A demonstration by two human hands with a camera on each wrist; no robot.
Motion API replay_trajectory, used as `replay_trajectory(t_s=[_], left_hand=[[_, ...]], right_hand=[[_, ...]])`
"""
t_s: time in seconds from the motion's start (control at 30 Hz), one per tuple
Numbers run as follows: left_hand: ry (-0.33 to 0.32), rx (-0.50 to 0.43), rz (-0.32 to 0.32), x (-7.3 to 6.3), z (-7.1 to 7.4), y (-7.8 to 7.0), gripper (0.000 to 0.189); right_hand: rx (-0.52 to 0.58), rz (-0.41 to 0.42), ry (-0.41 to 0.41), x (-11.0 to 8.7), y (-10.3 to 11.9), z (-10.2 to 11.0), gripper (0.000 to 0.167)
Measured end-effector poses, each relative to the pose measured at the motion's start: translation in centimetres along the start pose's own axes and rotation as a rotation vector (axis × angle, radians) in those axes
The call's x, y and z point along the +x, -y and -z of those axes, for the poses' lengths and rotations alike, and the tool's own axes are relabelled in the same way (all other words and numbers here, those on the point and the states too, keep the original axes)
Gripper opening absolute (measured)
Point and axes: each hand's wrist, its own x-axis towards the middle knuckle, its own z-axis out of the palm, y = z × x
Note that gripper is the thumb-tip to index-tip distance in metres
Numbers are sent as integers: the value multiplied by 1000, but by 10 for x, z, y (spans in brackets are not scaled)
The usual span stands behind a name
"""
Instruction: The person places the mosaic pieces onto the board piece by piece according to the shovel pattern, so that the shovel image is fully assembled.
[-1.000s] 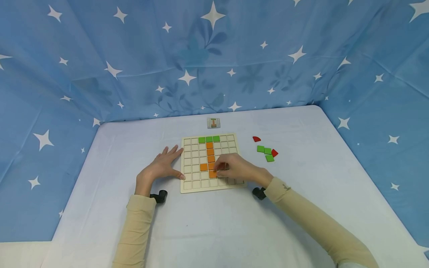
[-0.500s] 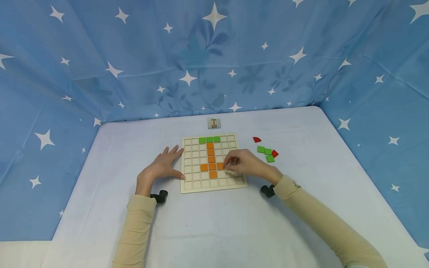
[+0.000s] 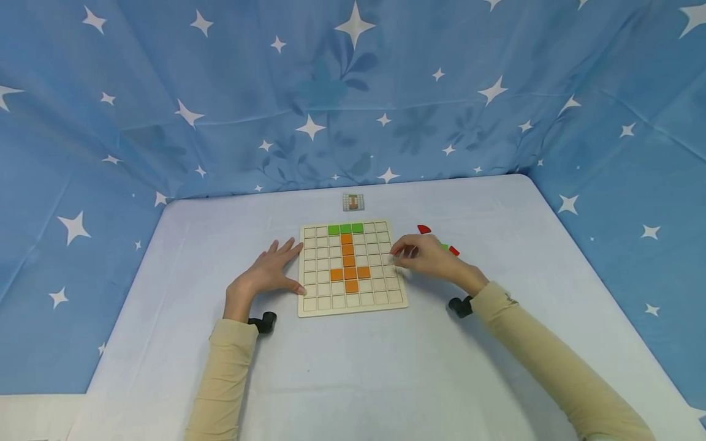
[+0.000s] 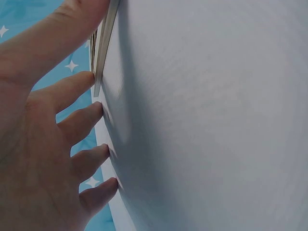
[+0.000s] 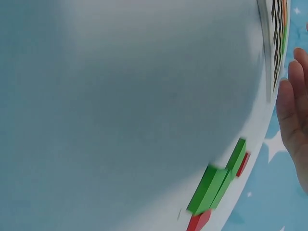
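In the head view, the white cloth (image 3: 331,392) is brightly and evenly lit, and no harsh glare is thrown back. Soft-edged shadows are cast on it beside the left sleeve (image 3: 223,380) and beneath the right sleeve (image 3: 562,367). The blue curtain (image 3: 248,79) is rendered more dimly, with its stars plainly resolved. In the left wrist view, the left hand (image 4: 38,139) is left dusky, and a long grey shadow is laid beside its fingertips. In the right wrist view, much of the surface is sunk in bluish shade, and the green tiles (image 5: 209,187) are smeared by blur.
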Motion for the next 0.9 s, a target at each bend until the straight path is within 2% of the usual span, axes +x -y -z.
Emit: replay_trajectory(t_s=[0.17, 0.4, 0.9], left_hand=[[-2, 8, -7, 1, 0, 1, 117], [-1, 0, 3, 2, -1, 1, 117], [-5, -1, -3, 0, -1, -1, 116]], right_hand=[[-44, -44, -10, -4, -12, 12, 22], [-24, -146, -32, -8, -25, 22, 23], [-86, -250, -78, -11, -48, 33, 29]])
